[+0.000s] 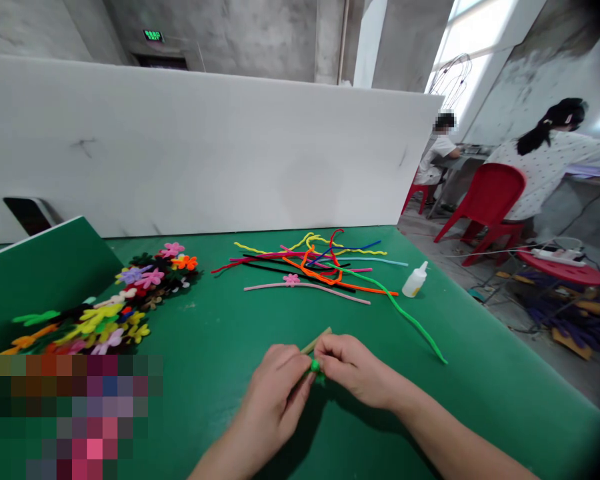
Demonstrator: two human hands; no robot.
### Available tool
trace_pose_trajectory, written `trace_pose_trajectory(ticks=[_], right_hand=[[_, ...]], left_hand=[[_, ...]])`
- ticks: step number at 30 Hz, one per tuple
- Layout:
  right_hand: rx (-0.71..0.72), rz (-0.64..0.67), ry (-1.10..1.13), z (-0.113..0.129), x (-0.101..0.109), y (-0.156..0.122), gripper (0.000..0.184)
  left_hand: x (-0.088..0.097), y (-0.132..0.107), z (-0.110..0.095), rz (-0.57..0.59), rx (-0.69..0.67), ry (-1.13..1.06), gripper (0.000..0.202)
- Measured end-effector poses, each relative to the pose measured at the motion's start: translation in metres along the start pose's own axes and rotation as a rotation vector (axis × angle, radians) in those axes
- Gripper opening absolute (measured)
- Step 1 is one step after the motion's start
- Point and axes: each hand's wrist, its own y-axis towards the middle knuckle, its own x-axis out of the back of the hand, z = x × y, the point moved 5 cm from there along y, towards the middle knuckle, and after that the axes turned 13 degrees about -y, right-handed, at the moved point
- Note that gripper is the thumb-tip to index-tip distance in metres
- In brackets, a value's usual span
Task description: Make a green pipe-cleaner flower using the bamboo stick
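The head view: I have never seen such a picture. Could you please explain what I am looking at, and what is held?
There is no machine here. A camera worn on a person's head looks forward and down, so the left hand and right hand are that person's own. They hold a small green fuzzy piece between their fingertips; a thin tan strip sticks out beyond, but which hand grips it is unclear. On the green table lie loose fuzzy stems in many colours, with a pink flower shape among them. A white bottle is to their right, and colourful fuzzy flowers are heaped at the left. Behind rises a white panel.
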Motion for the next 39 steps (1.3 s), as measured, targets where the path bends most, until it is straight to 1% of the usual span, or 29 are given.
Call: trace_pose_trajectory(ticks=[2, 4, 7, 10, 11, 13, 17, 20, 24, 29, 31, 34, 36, 39], right_hand=[[-0.021, 0.008, 0.018, -0.003, -0.002, 0.001, 0.015], [-0.04, 0.002, 0.042, -0.005, -0.004, 0.002, 0.016], [-0.093, -0.045, 0.165, -0.009, -0.004, 0.003, 0.022], [-0.129, -0.14, 0.291, -0.013, -0.001, 0.003, 0.029], [-0.123, -0.167, 0.299, -0.013, 0.001, 0.003, 0.031], [-0.086, -0.204, 0.263, -0.011, 0.005, 0.002, 0.031], [-0.012, -0.221, 0.151, 0.0, 0.006, -0.001, 0.021], [-0.018, -0.234, 0.104, 0.004, 0.004, -0.002, 0.015], [-0.054, -0.225, 0.101, 0.003, 0.002, -0.001, 0.014], [-0.054, -0.209, 0.135, 0.001, 0.002, -0.001, 0.016], [-0.035, -0.219, 0.129, 0.001, 0.004, -0.002, 0.017], [0.001, -0.233, 0.099, 0.003, 0.005, -0.003, 0.016], [0.035, -0.246, 0.047, 0.005, 0.006, -0.003, 0.012], [0.12, -0.296, -0.094, 0.011, 0.007, -0.006, 0.007]], left_hand=[[-0.002, -0.001, -0.001, -0.012, -0.023, 0.051, 0.018], [-0.003, -0.001, 0.002, -0.059, 0.027, 0.003, 0.018], [-0.001, 0.001, 0.011, -0.191, 0.23, -0.248, 0.018], [0.0, 0.001, 0.021, -0.313, 0.446, -0.549, 0.02], [0.0, 0.001, 0.024, -0.341, 0.493, -0.626, 0.022], [0.0, 0.0, 0.027, -0.376, 0.542, -0.73, 0.023], [0.0, -0.002, 0.029, -0.4, 0.548, -0.793, 0.019], [-0.002, -0.003, 0.029, -0.401, 0.545, -0.819, 0.016], [-0.005, -0.005, 0.032, -0.394, 0.546, -0.893, 0.014], [-0.01, -0.007, 0.036, -0.402, 0.591, -1.072, 0.011], [-0.011, -0.006, 0.036, -0.415, 0.609, -1.162, 0.011], [-0.012, -0.006, 0.036, -0.428, 0.623, -1.249, 0.017], [-0.013, -0.005, 0.034, -0.414, 0.627, -1.264, 0.02], [-0.014, -0.005, 0.032, -0.388, 0.619, -1.239, 0.022]])
